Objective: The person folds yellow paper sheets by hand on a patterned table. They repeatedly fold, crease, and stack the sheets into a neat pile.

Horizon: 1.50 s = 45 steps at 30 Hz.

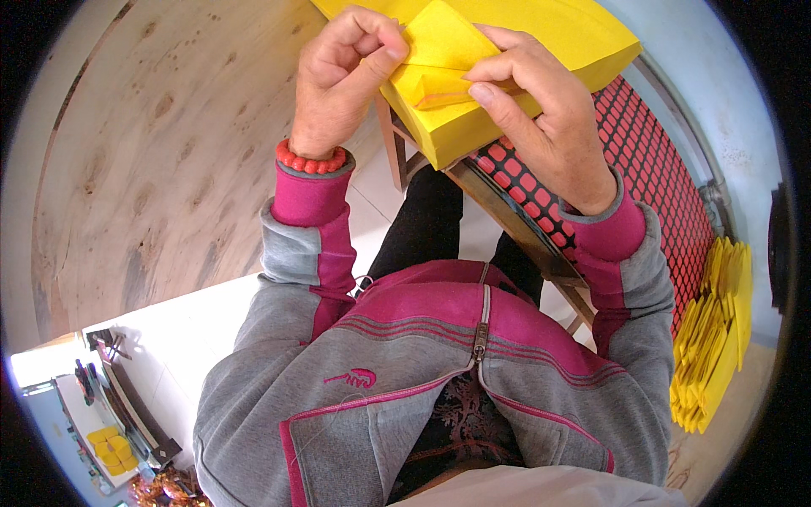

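Observation:
In the upper middle I hold a folded sheet of yellow paper (443, 38) over a thick yellow block, probably a paper stack (469, 131). My left hand (338, 80) pinches the sheet's left edge between thumb and fingers. At the lower right part of the sheet, the thumb and forefinger of my right hand (545, 114) close on a folded flap (439, 87) with a thin orange edge. The flap stands partly raised, just below a crease across the sheet. Part of the paper is hidden behind my right fingers.
A pale wooden board (169, 160) fills the left side. Under the block stands a wooden frame (507, 215), beside a red-and-black grid-patterned surface (650, 160). Several folded yellow papers (714, 338) are bunched at the right, near a grey pipe (714, 190) along the wall.

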Each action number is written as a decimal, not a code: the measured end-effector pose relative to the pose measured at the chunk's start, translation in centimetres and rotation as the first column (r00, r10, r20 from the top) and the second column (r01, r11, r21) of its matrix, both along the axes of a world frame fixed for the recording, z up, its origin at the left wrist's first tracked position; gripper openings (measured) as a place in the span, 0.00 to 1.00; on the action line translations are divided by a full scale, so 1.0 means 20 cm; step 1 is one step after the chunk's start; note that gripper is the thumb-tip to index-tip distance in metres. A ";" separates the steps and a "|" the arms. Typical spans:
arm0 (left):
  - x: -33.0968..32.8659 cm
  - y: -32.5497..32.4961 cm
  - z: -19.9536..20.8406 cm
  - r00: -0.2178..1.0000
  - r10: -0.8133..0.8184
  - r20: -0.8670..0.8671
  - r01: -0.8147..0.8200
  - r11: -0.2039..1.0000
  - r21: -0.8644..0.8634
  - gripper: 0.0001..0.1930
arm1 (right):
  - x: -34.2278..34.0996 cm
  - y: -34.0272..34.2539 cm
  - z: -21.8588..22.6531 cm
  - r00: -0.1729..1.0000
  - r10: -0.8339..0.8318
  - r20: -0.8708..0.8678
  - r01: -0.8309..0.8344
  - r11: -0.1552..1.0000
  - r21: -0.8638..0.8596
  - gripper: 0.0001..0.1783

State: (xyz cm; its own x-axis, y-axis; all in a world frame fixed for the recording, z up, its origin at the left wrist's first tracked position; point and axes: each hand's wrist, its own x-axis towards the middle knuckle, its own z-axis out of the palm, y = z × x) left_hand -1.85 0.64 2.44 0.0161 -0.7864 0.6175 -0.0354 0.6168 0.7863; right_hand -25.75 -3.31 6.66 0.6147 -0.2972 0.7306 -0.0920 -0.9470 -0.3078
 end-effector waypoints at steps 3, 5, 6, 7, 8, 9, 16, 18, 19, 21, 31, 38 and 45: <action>0.01 0.01 0.04 0.993 -0.106 0.048 0.108 0.994 -0.034 0.05 | 0.01 0.00 -0.01 0.999 0.018 0.046 -0.019 0.999 0.030 0.06; 0.02 0.01 0.05 0.988 -0.137 0.074 0.142 0.987 -0.073 0.06 | 0.01 0.00 -0.01 0.998 0.014 0.059 -0.015 1.000 0.022 0.06; 0.03 0.01 0.05 0.987 -0.142 0.081 0.149 0.985 -0.084 0.07 | 0.02 0.01 -0.01 0.998 0.011 0.062 -0.012 1.000 0.021 0.06; 0.03 0.01 0.05 0.985 -0.148 0.088 0.156 0.983 -0.096 0.07 | 0.02 0.01 -0.01 0.998 0.007 0.063 -0.009 0.999 0.035 0.06; 0.03 0.00 0.05 0.984 -0.134 0.121 0.148 0.983 -0.111 0.07 | 0.02 0.01 -0.01 0.998 0.003 0.064 -0.006 0.999 0.049 0.06; 0.03 -0.01 0.04 0.981 -0.120 0.154 0.140 0.982 -0.126 0.06 | 0.01 0.01 -0.01 0.998 -0.001 0.065 -0.003 0.998 0.062 0.06; -0.01 0.00 0.00 0.999 -0.043 0.022 0.043 0.999 -0.004 0.05 | 0.01 0.00 -0.01 0.994 -0.014 0.111 0.006 0.998 0.070 0.08; 0.00 -0.01 -0.01 0.999 -0.009 -0.037 0.009 1.000 0.015 0.05 | 0.01 0.01 0.00 0.999 -0.005 0.054 0.002 0.998 0.064 0.08; 0.01 -0.02 -0.02 0.998 0.009 -0.066 -0.008 1.000 0.025 0.05 | 0.01 0.01 0.00 0.999 -0.015 0.042 0.013 0.999 0.031 0.08; 0.02 -0.03 -0.04 0.997 0.054 -0.049 -0.054 0.999 -0.006 0.06 | 0.00 0.01 0.00 0.999 -0.034 0.017 0.035 0.999 -0.035 0.07; 0.10 -0.04 -0.04 0.983 -0.142 0.114 0.160 0.974 -0.162 0.06 | 0.01 0.00 -0.01 1.000 0.001 0.014 -0.001 1.000 0.024 0.06; 0.07 -0.03 -0.01 0.969 -0.062 0.240 0.097 0.986 -0.139 0.05 | 0.02 0.01 -0.02 0.995 0.002 0.095 -0.014 0.993 0.119 0.06; 0.02 0.00 0.00 0.987 -0.030 0.161 0.049 0.993 -0.112 0.05 | 0.03 0.01 0.00 0.986 0.033 0.160 -0.042 0.998 0.047 0.11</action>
